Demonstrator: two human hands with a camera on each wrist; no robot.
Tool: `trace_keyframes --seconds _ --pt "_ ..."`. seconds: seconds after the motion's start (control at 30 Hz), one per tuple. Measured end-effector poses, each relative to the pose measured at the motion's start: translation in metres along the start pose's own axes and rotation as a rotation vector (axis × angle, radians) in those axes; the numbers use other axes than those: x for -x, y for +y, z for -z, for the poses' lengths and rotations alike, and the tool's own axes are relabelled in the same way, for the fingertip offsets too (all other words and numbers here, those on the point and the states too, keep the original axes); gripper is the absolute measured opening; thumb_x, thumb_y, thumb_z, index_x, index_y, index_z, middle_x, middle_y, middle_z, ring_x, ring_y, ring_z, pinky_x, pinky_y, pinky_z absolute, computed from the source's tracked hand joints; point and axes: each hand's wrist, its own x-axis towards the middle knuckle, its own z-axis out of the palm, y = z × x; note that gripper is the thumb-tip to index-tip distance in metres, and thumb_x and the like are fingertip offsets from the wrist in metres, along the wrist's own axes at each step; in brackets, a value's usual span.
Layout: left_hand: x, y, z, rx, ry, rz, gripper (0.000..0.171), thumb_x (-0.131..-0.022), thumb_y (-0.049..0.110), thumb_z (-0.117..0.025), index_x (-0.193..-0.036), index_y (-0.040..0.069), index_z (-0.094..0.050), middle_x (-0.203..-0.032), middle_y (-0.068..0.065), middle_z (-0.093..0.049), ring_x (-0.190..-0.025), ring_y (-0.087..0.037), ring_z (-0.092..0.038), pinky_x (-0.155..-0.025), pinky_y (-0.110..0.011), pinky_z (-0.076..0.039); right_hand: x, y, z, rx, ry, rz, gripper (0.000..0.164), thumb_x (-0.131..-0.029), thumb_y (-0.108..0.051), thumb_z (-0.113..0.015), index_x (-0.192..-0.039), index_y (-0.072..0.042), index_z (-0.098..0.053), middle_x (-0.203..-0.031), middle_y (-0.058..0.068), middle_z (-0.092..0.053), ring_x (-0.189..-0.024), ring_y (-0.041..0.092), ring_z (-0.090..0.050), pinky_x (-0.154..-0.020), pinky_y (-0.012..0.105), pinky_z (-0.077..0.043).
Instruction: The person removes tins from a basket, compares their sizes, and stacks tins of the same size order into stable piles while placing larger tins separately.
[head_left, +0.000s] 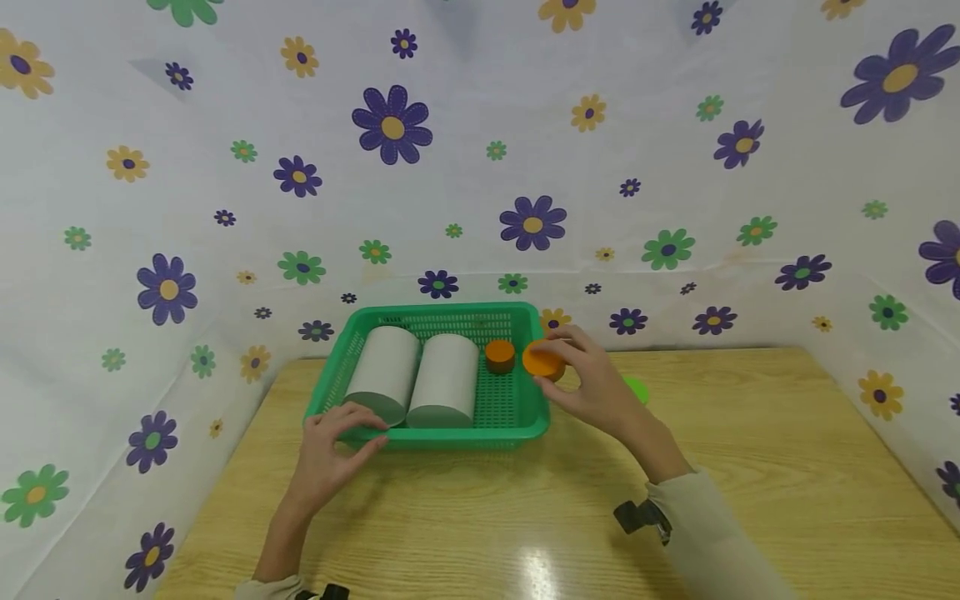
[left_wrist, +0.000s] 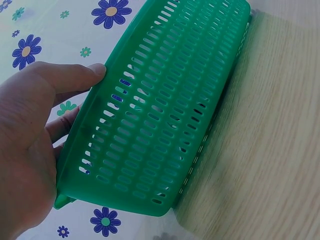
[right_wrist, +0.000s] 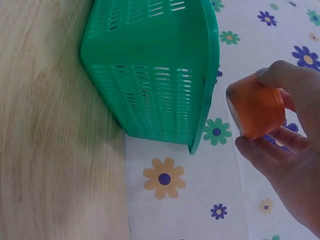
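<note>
A green plastic basket (head_left: 465, 434) with slotted walls stands on the table. My left hand (head_left: 330, 454) holds its rim at the front left corner; in the left wrist view the thumb (left_wrist: 96, 71) lies on the rim and the other fingers go behind it. Between the fingers and thumb of my right hand (head_left: 592, 387) is a short orange cylinder (right_wrist: 256, 106), held up by the basket's right rim. Inside the basket lie two large white cylinders (head_left: 384, 367), (head_left: 446, 379) side by side. A smaller orange cylinder (head_left: 500, 357) stands to their right.
A bright green round thing (head_left: 637, 389) lies on the wooden table (head_left: 757, 433) to the right, partly hidden by my right hand. Behind the table hangs a white cloth (head_left: 450, 183) with printed flowers, close to the basket's back edge.
</note>
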Motion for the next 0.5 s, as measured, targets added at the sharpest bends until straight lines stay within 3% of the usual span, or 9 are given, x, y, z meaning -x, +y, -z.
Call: trace_keyframes --seconds 0.27,0.5 --pt "0.0 0.001 0.0 0.001 0.01 0.001 0.024 -0.08 0.007 -0.087 -0.096 0.021 -0.076 -0.1 0.01 -0.069 -0.099 -0.012 -0.061 -0.083 -0.045 -0.022 0.013 0.004 0.01 0.011 0.041 -0.018 0.039 -0.085 -0.002 -0.082 -0.122 -0.007 -0.071 -0.126 0.01 -0.06 -0.11 0.024 -0.062 -0.088 0.039 -0.057" --pt "-0.001 0.003 -0.002 0.013 0.003 0.004 0.021 -0.081 0.008 -0.086 -0.096 0.019 -0.077 -0.099 0.01 -0.069 -0.098 -0.013 -0.061 -0.084 -0.045 -0.022 0.028 0.009 0.018 -0.002 0.078 -0.087 0.038 -0.084 0.001 -0.082 -0.121 -0.006 -0.071 -0.127 0.009 -0.06 -0.11 0.024 -0.063 -0.091 0.034 -0.055"
